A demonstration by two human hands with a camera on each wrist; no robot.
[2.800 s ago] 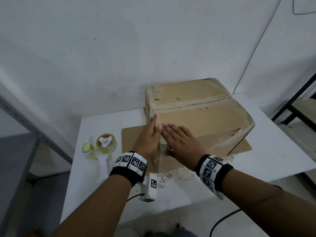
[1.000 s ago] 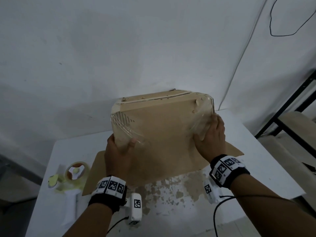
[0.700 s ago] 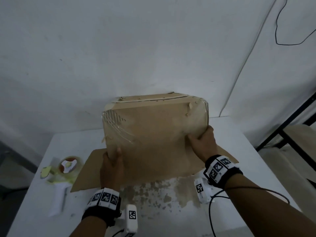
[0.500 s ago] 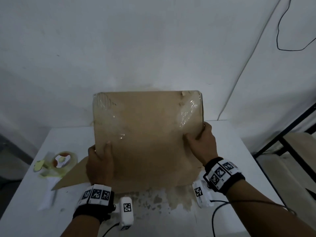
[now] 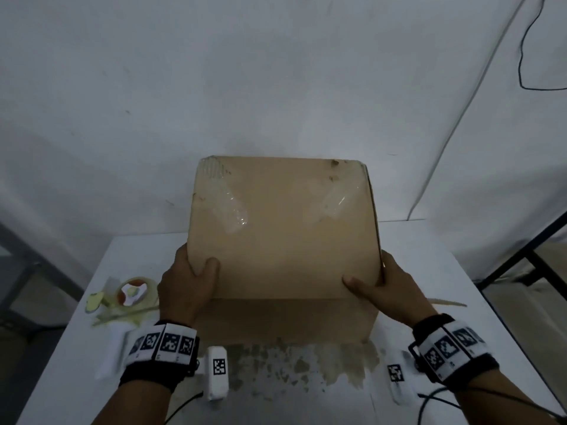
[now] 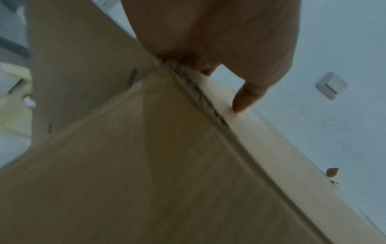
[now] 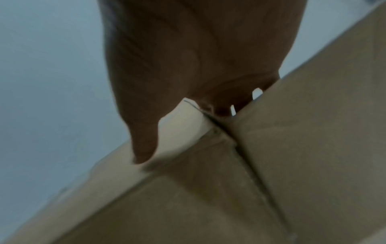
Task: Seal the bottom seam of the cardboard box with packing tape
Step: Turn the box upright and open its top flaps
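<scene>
Box: cardboard box (image 5: 282,231) held between both hands, tipped so one plain face looks up at the head cam; lower edge seems to rest on the desk (image 5: 429,250), can't confirm.
L grip: left hand (image 5: 184,286) clamps the box's near-left corner, thumb (image 5: 208,268) on the upward face, fingers wrapped round the side. Wrist cam shows the thumb tip on the edge.
R grip: right hand (image 5: 389,289) clamps the near-right corner the same way, thumb (image 5: 352,282) on the face, fingers behind the side wall.
Old tape: clear tape patches (image 5: 230,210) on both far corners of that face, wrinkled.
Seam: not on the face shown; right wrist cam shows a flap gap running away from the grip, probably the seam side.
Dispenser: tape dispenser (image 5: 129,297) on the desk just left of the L grip, nearer that hand; well apart from the R grip.
Key relation: box sits dead centre between grips, long axis L-R; seam face prob. needs turning up before tape goes on.
Progress: my read, still positioning, no fresh tape yet.
</scene>
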